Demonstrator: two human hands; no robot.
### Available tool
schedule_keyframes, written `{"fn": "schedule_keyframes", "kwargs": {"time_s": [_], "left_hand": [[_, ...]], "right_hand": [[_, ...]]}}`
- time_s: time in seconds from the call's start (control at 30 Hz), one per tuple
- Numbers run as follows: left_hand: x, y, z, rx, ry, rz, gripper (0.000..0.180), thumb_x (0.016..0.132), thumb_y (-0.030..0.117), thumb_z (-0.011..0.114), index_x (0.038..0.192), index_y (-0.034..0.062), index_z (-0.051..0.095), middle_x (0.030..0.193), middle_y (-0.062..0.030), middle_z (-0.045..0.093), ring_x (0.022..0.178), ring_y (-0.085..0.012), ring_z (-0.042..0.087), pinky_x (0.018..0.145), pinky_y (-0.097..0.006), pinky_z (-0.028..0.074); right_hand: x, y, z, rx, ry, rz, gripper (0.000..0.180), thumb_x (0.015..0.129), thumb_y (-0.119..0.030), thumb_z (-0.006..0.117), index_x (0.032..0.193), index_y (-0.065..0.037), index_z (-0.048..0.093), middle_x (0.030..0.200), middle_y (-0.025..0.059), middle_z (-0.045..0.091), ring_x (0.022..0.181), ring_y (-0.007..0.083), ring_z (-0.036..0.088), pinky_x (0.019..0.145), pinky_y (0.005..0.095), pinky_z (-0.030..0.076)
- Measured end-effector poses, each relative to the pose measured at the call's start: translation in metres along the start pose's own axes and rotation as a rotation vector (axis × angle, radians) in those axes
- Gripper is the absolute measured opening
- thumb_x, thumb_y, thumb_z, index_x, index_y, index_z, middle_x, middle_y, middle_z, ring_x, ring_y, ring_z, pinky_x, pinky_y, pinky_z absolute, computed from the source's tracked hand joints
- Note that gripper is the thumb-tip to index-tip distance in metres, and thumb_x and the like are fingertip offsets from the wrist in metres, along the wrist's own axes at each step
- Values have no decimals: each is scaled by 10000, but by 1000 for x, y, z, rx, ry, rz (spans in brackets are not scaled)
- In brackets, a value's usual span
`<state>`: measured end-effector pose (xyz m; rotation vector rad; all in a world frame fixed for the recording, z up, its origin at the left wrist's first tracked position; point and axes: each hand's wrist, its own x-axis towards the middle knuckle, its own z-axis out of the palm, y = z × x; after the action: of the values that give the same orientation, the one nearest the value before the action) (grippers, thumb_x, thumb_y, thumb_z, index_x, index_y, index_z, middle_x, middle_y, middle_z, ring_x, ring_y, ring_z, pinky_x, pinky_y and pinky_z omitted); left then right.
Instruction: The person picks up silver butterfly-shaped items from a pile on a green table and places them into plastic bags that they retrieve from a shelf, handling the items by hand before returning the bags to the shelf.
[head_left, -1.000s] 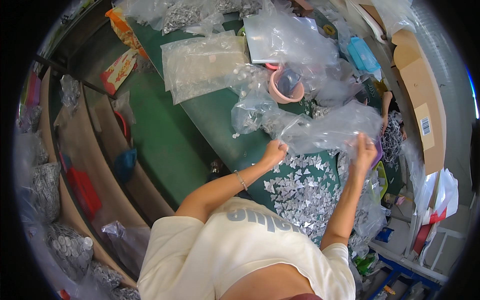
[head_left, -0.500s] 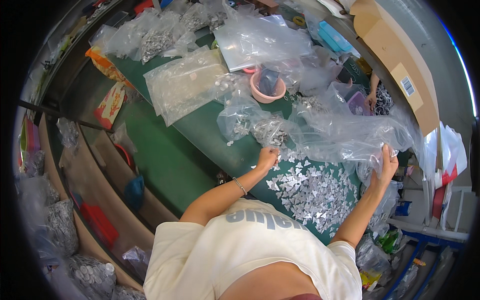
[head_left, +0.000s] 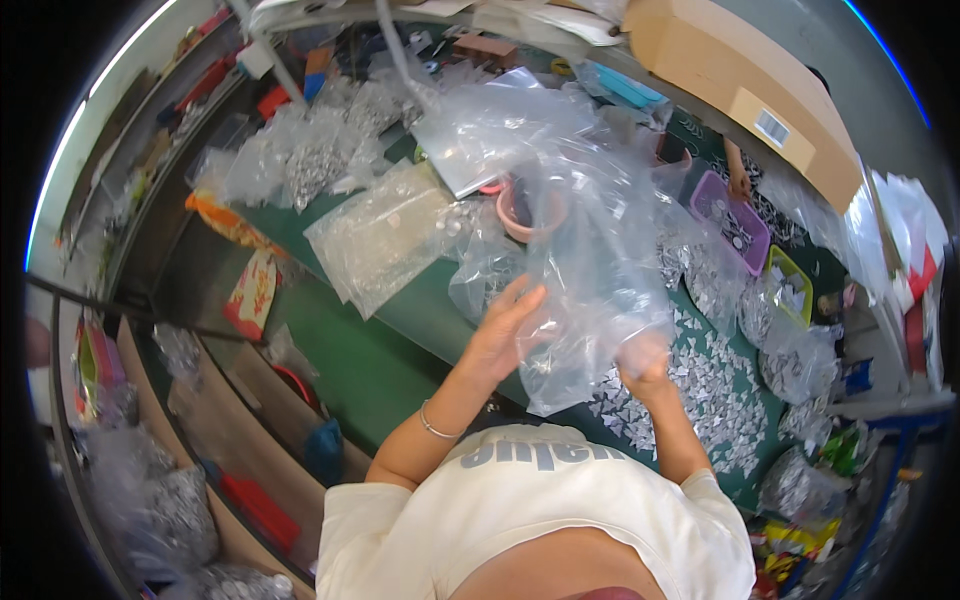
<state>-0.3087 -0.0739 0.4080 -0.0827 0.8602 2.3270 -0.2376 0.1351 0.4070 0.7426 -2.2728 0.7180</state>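
Observation:
A large clear plastic bag [head_left: 600,230] hangs raised in front of me, over the green table. At its lower right part my right hand [head_left: 648,360] is closed on the plastic, its fingers blurred behind the film. My left hand [head_left: 500,325] grips the bag's left edge; some of its fingertips are covered by the plastic. Under and to the right of the bag, many small silvery triangular pieces [head_left: 715,390] lie spread on the table. Beyond the left hand sits a small clear bag [head_left: 485,280] with pieces in it.
A pink basin [head_left: 517,222] stands behind the bag, beside a flat plastic bag [head_left: 375,245]. Purple [head_left: 738,220] and green [head_left: 792,282] baskets stand at right, near another person's hand [head_left: 738,183]. A cardboard box [head_left: 740,75] overhangs the far right; filled bags [head_left: 315,165] lie far left.
My right hand has moved left and nearer with the bag, which now hangs upright. The left hand has left the pieces and come up to the bag's edge. The view has shifted.

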Motion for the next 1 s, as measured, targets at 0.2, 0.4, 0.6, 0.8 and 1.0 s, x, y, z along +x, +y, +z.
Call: {"fn": "schedule_keyframes", "kwargs": {"time_s": [0.2, 0.4, 0.6, 0.8, 1.0], "left_hand": [[28, 22, -47, 118, 202, 335, 347, 750, -44, 594, 1083, -42, 498, 986, -98, 563, 836, -155, 572, 716, -229, 476], [97, 108, -108, 531, 374, 803, 205, 767, -33, 583, 972, -41, 582, 916, -92, 610, 794, -130, 576, 695, -210, 471], [172, 220, -158, 799, 442, 861, 265, 777, -37, 564, 1041, -60, 543, 950, -119, 597, 815, -157, 576, 724, -233, 464], [229, 241, -135, 1539, 661, 1089, 473, 798, 129, 578, 1196, -69, 418, 1207, -228, 452, 1130, -319, 425, 960, -390, 308], [189, 133, -118, 2111, 439, 922, 457, 841, 244, 529, 1224, 14, 433, 1350, -221, 285, 1252, -345, 273, 1012, -408, 233]], "right_hand": [[13, 9, 49, -19, -2, 92, 359, 534, 63, 546, 863, -58, 624, 871, 111, 593, 805, 296, 584, 629, 358, 492], [22, 48, 77, -145, 213, 394, 358, 584, 71, 511, 905, -54, 609, 788, 72, 543, 742, 262, 552, 582, 344, 473], [78, 71, 149, -222, 304, 295, 354, 654, 13, 529, 996, -64, 573, 807, 55, 521, 731, 231, 540, 570, 324, 467], [147, 126, 213, 116, -22, 853, 520, 712, -62, 570, 1174, 55, 362, 1072, 218, 470, 991, 341, 508, 762, 400, 460], [76, 147, 196, 462, -155, 522, 594, 767, -195, 590, 1251, 21, 322, 1052, 175, 531, 949, 303, 521, 810, 344, 418]]}}
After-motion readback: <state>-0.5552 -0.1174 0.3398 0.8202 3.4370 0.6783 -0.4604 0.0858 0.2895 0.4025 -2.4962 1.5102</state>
